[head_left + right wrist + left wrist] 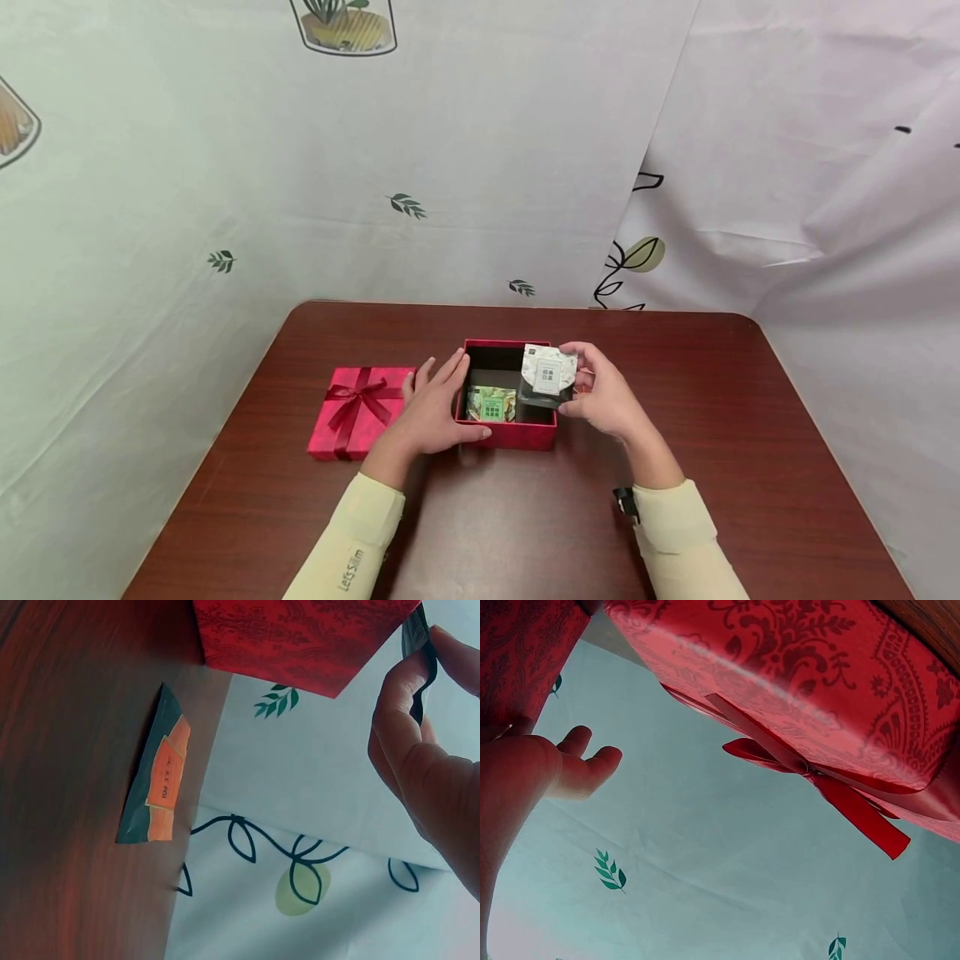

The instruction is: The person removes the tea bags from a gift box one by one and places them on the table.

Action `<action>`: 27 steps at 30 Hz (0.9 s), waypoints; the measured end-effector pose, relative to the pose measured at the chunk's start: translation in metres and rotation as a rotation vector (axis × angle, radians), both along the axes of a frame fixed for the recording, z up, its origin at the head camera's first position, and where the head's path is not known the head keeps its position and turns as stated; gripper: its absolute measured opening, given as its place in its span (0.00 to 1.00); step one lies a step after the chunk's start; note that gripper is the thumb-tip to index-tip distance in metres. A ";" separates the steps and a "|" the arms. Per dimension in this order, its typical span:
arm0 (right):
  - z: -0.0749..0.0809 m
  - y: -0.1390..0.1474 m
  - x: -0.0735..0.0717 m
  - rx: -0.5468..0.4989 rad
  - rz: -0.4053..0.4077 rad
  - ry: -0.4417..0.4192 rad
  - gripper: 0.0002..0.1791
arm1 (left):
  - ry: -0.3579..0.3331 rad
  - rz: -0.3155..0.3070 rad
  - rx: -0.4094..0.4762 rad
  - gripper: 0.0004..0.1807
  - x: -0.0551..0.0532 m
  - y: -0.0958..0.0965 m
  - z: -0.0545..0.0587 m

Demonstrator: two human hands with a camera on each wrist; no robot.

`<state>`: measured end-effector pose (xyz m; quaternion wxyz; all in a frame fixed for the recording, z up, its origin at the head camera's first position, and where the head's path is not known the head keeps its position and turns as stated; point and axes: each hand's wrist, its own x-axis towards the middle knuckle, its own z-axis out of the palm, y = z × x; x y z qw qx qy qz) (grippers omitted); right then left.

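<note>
In the head view an uncovered red gift box [517, 437] stands mid-table, its inside dark. My left hand [433, 412] rests against its left side, fingers along the rim and thumb over the front wall. With thumb and fingers my right hand [606, 400] pinches a small flat packet [547, 375], white above and black below, over the box's right part. A green printed packet [492, 404] lies inside at the front left. The right wrist view shows the pinched packet [420, 664] edge-on, next to the patterned box wall [292, 645].
The red box lid [327, 427] with its ribbon bow [360, 400] lies left of the box, close by my left hand. An orange and dark green packet [166, 780] lies on the table [67, 787] in the right wrist view. Printed cloth [480, 150] hangs behind the table.
</note>
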<state>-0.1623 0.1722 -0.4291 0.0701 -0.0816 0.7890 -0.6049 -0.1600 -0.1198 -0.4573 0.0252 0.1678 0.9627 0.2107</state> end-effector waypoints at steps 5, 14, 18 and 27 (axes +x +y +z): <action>-0.003 0.007 0.000 -0.003 0.007 -0.010 0.47 | -0.003 0.003 0.003 0.67 0.000 0.000 0.000; -0.010 0.019 0.000 -0.076 0.036 -0.031 0.48 | -0.016 0.004 0.010 0.66 0.000 0.000 0.001; -0.012 0.023 0.000 -0.076 0.035 -0.039 0.48 | -0.021 0.000 0.015 0.66 0.000 0.000 0.000; -0.012 0.032 0.000 -0.068 0.018 -0.043 0.48 | -0.016 0.003 0.018 0.67 0.000 0.000 0.000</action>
